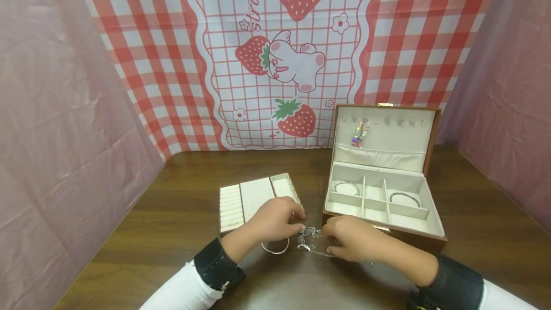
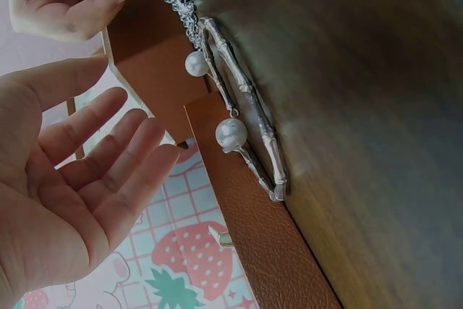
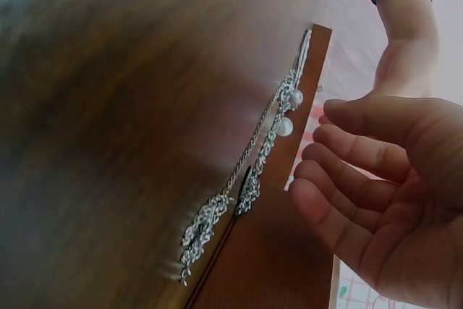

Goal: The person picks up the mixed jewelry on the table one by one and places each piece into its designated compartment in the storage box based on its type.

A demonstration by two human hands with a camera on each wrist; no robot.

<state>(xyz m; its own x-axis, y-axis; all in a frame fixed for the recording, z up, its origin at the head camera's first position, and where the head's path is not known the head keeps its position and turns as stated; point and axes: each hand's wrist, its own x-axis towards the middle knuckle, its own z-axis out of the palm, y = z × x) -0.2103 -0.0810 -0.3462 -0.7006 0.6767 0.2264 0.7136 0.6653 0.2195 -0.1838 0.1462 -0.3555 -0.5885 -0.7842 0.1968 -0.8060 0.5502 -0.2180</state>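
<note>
In the head view my left hand (image 1: 277, 219) is over the front right corner of a cream-lined jewelry tray (image 1: 256, 194), fingers loosely bent, holding nothing. A silver bangle (image 1: 275, 253) lies on the table just below it; the left wrist view shows its bamboo-like joints (image 2: 269, 151) and a white pearl (image 2: 231, 134). My right hand (image 1: 358, 239) hovers by a silver chain necklace (image 1: 303, 242) in front of the jewelry box (image 1: 413, 241). Its fingers are relaxed and grip nothing in the right wrist view, where the chain (image 3: 204, 228) lies in a heap with a strand stretched out.
The brown box stands with its lid (image 1: 387, 138) up, a colorful beaded bracelet (image 1: 358, 135) hanging inside it. Two of its compartments hold a bangle (image 1: 347, 183) and another bangle (image 1: 403, 193). Ring rolls (image 1: 230, 204) fill the tray's left side. A strawberry-print cloth (image 1: 297, 61) hangs behind.
</note>
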